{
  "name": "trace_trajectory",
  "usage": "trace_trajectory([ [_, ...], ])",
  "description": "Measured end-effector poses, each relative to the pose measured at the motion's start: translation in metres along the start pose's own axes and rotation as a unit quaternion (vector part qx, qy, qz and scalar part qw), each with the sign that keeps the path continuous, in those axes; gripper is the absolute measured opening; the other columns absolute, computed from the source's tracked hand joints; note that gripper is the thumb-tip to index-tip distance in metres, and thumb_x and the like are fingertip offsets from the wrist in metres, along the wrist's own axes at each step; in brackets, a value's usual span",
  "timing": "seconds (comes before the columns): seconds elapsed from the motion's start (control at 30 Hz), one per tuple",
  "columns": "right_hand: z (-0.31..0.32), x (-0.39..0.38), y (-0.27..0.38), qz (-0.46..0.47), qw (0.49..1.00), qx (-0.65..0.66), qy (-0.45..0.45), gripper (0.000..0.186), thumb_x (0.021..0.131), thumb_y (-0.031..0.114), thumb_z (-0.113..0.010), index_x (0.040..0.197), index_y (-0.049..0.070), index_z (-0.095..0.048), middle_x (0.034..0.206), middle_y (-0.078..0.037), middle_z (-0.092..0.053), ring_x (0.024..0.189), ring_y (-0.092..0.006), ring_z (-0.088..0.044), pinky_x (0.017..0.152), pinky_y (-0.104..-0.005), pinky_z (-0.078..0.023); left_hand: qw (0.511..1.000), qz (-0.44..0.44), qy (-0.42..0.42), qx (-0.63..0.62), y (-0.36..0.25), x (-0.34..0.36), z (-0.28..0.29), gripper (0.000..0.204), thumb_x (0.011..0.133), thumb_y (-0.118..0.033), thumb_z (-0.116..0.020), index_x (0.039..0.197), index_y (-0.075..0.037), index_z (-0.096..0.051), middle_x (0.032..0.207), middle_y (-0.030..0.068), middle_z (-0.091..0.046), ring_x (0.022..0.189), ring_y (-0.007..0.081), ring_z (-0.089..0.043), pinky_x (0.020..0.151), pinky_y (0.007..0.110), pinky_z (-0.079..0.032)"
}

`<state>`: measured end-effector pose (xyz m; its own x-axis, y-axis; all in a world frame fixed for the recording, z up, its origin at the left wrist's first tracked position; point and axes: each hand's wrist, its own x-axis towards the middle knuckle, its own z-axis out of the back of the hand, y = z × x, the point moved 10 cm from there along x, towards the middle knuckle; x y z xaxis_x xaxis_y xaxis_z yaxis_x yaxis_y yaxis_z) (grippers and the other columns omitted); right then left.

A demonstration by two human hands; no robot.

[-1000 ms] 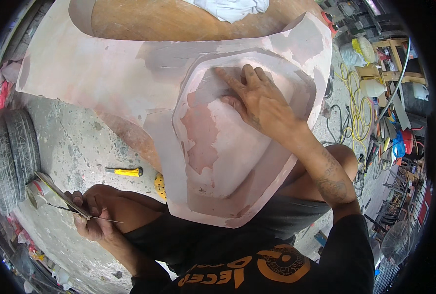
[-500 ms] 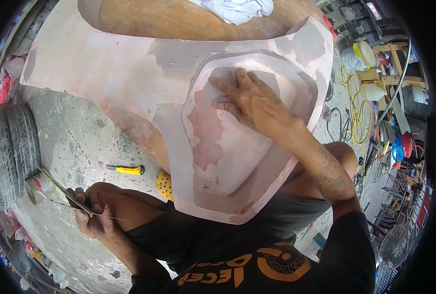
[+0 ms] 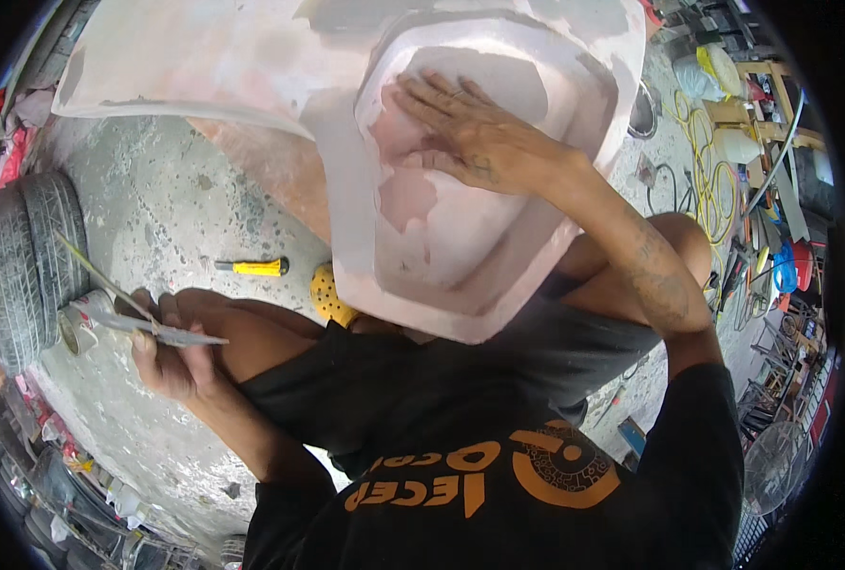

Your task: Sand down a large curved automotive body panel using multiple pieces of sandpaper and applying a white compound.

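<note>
My right hand (image 3: 470,133) lies with fingers stretched out on the recessed part of a large moulded panel (image 3: 480,204), coated in patchy pink, white and grey filler. Its fingertips rest beside a darker pink patch with a ragged edge. At the lower left, my left hand (image 3: 177,356) is closed on thin flat pieces: a grey sheet (image 3: 190,337) seen nearly edge-on and a narrow strip (image 3: 99,271) that crosses it. What the pieces are I cannot tell. The panel's near edge reaches over my lap.
A yellow-handled utility knife (image 3: 256,268) lies on the stained concrete floor near a yellow perforated clog (image 3: 327,296). Two tires (image 3: 33,266) stand at the left, with a can (image 3: 78,332) beside them. A coiled yellow hose (image 3: 703,176) and clutter line the right.
The view has shifted, so the panel appears higher. On the panel, my right hand has moved nearer the darker pink patch, its fingers flatter. The thin pieces in my left hand have tilted.
</note>
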<state>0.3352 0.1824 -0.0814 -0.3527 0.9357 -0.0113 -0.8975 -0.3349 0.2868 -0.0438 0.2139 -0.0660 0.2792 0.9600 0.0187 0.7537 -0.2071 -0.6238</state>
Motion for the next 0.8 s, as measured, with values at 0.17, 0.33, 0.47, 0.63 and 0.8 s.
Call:
trace_trajectory([
  [0.17,-0.014,-0.023,0.028,0.034,0.999,-0.021,0.026,0.074,0.099,0.056,-0.044,0.153,0.007,-0.033,0.164,-0.015,-0.018,0.151,-0.0342,-0.017,0.122,-0.0555,-0.015,0.999,-0.033,-0.020,0.003,-0.005,-0.008,-0.001,0.049,0.089,-0.004,-0.062,0.136,0.001,-0.048,0.115,0.0102,-0.059,0.089,0.0241,-0.052,0.080,0.039,-0.049],
  [0.33,-0.008,-0.054,0.070,0.066,0.991,0.008,0.118,0.063,0.100,0.048,-0.048,0.148,0.009,-0.043,0.160,-0.014,-0.029,0.150,-0.0319,-0.024,0.121,-0.0553,-0.017,0.998,-0.038,-0.034,0.023,-0.007,-0.021,-0.001,0.049,0.090,-0.004,-0.062,0.136,0.002,-0.048,0.114,0.0133,-0.062,0.093,0.0244,-0.054,0.088,0.039,-0.047],
  [0.47,0.082,-0.083,0.062,-0.035,0.992,0.098,-0.070,0.046,0.100,0.035,-0.055,0.136,0.007,-0.058,0.148,-0.017,-0.048,0.139,-0.0321,-0.043,0.117,-0.0478,-0.030,0.996,-0.042,-0.079,-0.003,-0.017,-0.033,0.005,0.047,0.091,-0.006,-0.062,0.134,0.002,-0.046,0.103,0.0109,-0.059,0.087,0.0212,-0.051,0.075,0.037,-0.049],
  [0.63,0.118,-0.180,0.032,-0.233,0.890,0.315,-0.234,0.034,0.096,0.014,-0.062,0.125,-0.003,-0.063,0.124,-0.017,-0.065,0.106,-0.0255,-0.066,0.093,-0.0347,-0.050,1.000,0.003,-0.003,-0.006,-0.014,-0.027,0.005,0.045,0.093,-0.009,-0.061,0.134,0.000,-0.046,0.090,0.0063,-0.047,0.083,0.0160,-0.042,0.071,0.030,-0.040],
  [0.8,0.062,-0.203,0.057,-0.285,0.829,0.427,-0.221,0.038,0.085,0.001,-0.073,0.122,-0.004,-0.065,0.124,-0.018,-0.062,0.097,-0.0192,-0.066,0.075,-0.0269,-0.057,0.996,-0.040,-0.044,0.073,-0.011,0.004,0.006,0.046,0.091,-0.006,-0.062,0.134,0.001,-0.047,0.103,0.0070,-0.052,0.084,0.0160,-0.045,0.071,0.030,-0.039],
])
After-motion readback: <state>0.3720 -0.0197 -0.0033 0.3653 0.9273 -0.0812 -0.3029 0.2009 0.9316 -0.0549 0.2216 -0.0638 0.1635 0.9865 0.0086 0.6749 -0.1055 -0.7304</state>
